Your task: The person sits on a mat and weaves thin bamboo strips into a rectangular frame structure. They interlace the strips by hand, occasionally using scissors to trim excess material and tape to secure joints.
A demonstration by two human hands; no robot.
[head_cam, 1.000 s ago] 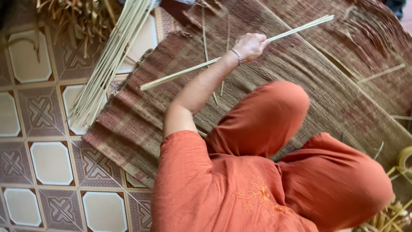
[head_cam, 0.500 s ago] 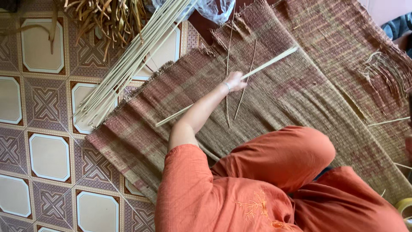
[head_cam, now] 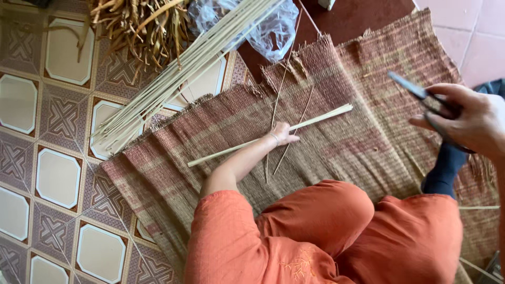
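1. left hand (head_cam: 284, 134) is closed on the pale reed strip (head_cam: 321, 117) mid-length, across the woven mat's (head_cam: 368, 63) middle.
2. it looks light, stiff and splintery; a mid-length hold balances it.
3. right hand (head_cam: 465, 123) is clenched on scissors (head_cam: 407, 87), over the mat's right side.

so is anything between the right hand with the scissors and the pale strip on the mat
Nothing visible. Only bare woven mat lies between the right hand, holding scissors, and the pale strip. The left hand grips the strip near its middle.
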